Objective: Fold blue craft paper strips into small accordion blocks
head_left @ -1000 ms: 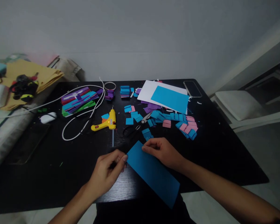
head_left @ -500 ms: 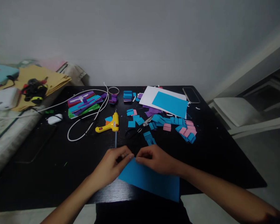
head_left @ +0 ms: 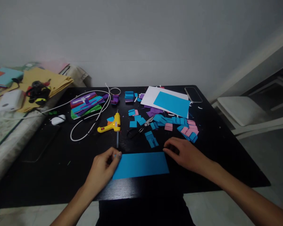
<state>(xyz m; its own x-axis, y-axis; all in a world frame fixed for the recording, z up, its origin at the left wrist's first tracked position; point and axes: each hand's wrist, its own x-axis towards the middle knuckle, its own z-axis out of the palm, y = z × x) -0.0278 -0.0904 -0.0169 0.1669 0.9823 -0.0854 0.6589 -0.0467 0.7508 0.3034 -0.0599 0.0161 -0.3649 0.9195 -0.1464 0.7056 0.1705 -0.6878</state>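
While the left hand [head_left: 103,165] is pinching the blue sheet [head_left: 141,165], the right hand [head_left: 186,155], grip unclear, is seemingly aligning a corner, next needing steadiness.

On the desk [head_left: 214,153], a paper sheet [head_left: 141,164] lies near the front edge; behind it I see scissors [head_left: 145,125], left of them a glue gun [head_left: 113,126], farther left a cable [head_left: 78,140].

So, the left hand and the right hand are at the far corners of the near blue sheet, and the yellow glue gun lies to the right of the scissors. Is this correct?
Not quite: in the head view, the yellow glue gun lies to the left of the scissors. The left hand and right hand are at the far corners of the near blue sheet.
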